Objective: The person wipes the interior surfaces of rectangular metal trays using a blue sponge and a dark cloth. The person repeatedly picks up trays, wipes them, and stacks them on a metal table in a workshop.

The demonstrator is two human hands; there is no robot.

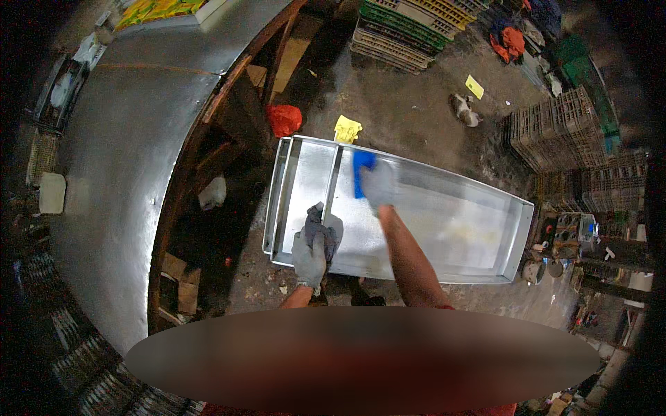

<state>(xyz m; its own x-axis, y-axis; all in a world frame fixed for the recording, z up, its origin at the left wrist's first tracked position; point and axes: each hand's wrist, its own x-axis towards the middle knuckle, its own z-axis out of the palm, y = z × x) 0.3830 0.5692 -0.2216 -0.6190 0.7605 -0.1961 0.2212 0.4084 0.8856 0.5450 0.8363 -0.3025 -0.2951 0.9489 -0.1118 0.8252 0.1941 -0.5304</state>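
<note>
A long shallow metal tray lies on the wet floor in front of me, with a second tray edge showing under its left side. My left hand, in a grey glove, grips a dark crumpled cloth at the tray's near left rim. My right hand, also gloved and blurred, holds a blue brush against the tray's inner surface near its far left part. The tray's right half looks dull and slightly yellowish.
A large curved metal table runs along my left. A red bag and a yellow rag lie beyond the tray. Stacked plastic crates stand at the back and at the right. Clutter fills the right edge.
</note>
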